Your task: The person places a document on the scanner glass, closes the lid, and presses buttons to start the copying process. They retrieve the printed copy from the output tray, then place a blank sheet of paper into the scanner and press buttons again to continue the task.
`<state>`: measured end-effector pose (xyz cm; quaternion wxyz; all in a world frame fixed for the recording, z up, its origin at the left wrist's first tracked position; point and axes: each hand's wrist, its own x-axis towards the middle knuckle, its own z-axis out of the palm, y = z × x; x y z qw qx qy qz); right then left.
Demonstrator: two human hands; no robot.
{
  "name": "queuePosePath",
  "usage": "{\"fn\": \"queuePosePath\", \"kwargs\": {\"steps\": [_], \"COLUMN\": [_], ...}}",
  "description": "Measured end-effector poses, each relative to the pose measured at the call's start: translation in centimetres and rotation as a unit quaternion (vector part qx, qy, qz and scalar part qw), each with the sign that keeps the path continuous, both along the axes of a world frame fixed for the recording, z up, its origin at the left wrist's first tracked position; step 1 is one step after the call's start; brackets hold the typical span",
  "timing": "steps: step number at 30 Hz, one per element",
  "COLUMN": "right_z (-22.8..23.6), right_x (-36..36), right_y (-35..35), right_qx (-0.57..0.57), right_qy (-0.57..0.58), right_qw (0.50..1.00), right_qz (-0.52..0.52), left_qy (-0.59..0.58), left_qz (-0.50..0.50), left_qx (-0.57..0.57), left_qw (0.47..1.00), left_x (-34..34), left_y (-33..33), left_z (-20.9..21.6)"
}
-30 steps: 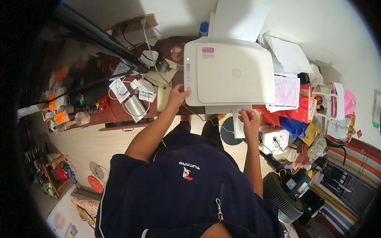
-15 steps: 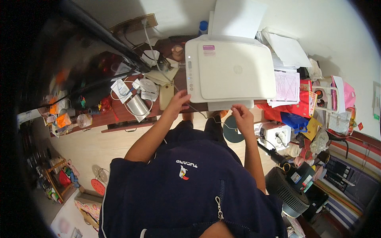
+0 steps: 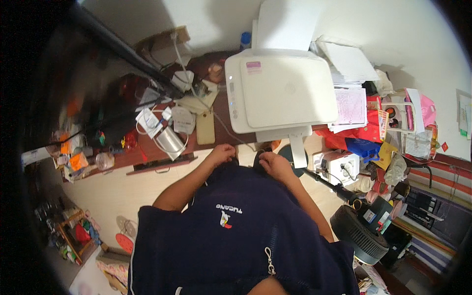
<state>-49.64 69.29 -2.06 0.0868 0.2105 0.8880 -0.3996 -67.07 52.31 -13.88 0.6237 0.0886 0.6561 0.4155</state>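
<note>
Hands [image 3: 222,154] [image 3: 277,166] back from printer [image 3: 285,93]; grips loosely curled

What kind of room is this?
It looks like a desk corner for paperwork, perhaps in a home, though I can't be sure. There's a white printer on a dark reddish desk, a stack of papers beside it, and a blue bag among the clutter.

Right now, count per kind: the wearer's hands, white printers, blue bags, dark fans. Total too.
Left hand and right hand: 2
White printer: 1
Blue bag: 1
Dark fan: 1
Total: 5
</note>
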Motion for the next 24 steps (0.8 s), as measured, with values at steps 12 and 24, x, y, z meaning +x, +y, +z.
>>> {"fn": "queuePosePath", "kwargs": {"steps": [12, 24], "right_z": [-0.3, -0.7], "right_x": [-0.2, 0.6], "right_y": [-1.3, -2.0], "right_qx": [0.008, 0.026], "right_qy": [-0.064, -0.089], "right_qw": [0.998, 0.995], "right_qz": [0.022, 0.028], "left_qy": [0.020, 0.168], "left_qz": [-0.104, -0.277], "left_qx": [-0.062, 0.051], "left_qw": [0.992, 0.944], "left_x": [-0.5, 0.3], "left_y": [-4.1, -6.2], "left_z": [-4.8, -9.2]}}
